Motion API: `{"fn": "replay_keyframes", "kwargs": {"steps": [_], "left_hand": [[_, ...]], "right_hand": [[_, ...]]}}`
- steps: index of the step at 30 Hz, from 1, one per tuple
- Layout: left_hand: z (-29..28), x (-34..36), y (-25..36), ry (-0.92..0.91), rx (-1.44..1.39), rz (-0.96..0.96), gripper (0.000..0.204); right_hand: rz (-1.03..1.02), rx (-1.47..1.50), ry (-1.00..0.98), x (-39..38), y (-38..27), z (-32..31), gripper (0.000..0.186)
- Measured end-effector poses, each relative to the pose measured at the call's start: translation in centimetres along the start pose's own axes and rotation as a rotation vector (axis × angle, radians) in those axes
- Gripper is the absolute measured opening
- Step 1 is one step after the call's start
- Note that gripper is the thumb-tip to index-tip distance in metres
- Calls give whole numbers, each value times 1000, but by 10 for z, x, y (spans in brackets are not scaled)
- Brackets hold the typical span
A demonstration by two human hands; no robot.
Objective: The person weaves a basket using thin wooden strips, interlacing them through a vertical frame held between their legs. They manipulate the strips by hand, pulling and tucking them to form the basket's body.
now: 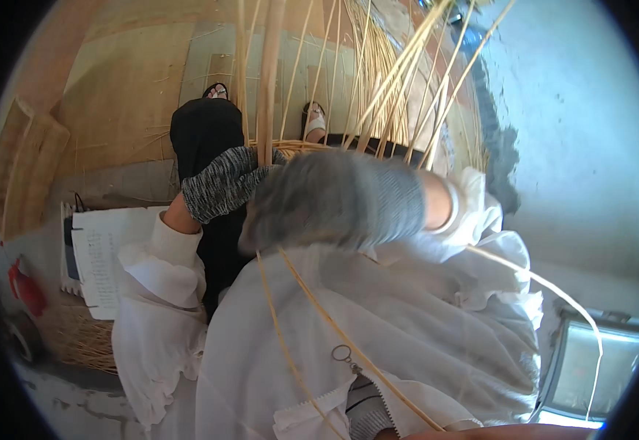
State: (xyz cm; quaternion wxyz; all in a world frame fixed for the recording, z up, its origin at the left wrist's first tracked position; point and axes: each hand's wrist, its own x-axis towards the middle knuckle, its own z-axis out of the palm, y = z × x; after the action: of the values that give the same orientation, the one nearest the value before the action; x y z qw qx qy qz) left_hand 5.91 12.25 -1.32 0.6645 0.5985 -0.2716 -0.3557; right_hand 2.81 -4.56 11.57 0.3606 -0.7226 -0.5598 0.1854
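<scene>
My left hand (225, 185), in a grey knitted glove, is closed at the edge of a pale wicker weave (306, 147), beside a thick upright rod (266, 88). My right hand (334, 199), gloved in the same grey knit, passes over the near side of the weave and is smeared by motion. Its fingers cannot be made out. Two thin wicker strands (312, 297) run from under the right hand down across my white garment (400, 315). Several long wicker rods (400, 81) stand up and fan out from the weave. The weave's lower part is hidden.
A bundle of loose canes (382, 66) lies on the floor beyond. White paper sheets (98, 257) with writing lie at the left, near a red object (26, 286). A curved pale strip (554, 286) arches at the right, near a glass-fronted box (598, 367). A pale wall (583, 147) rises at right.
</scene>
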Motion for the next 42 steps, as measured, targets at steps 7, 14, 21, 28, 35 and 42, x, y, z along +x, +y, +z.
{"fn": "replay_keyframes", "kwargs": {"steps": [7,14,21,28,35,42], "left_hand": [[6,-6,6,-1,-192,-46,30],[5,-17,17,-82,-279,35,24],[29,-25,16,244,208,-48,24],[49,-20,8,420,330,-24,18],[56,-21,5,521,-186,-19,12],[57,-11,7,501,-204,-61,9]], "right_hand": [[8,-523,-250,10,-35,29,21],[293,-531,171,-84,-29,35,26],[563,-30,865,-84,-9,54,18],[867,-341,718,-4,20,6,46],[334,636,1170,-92,21,59,60],[877,-562,612,-92,-100,15,24]]}}
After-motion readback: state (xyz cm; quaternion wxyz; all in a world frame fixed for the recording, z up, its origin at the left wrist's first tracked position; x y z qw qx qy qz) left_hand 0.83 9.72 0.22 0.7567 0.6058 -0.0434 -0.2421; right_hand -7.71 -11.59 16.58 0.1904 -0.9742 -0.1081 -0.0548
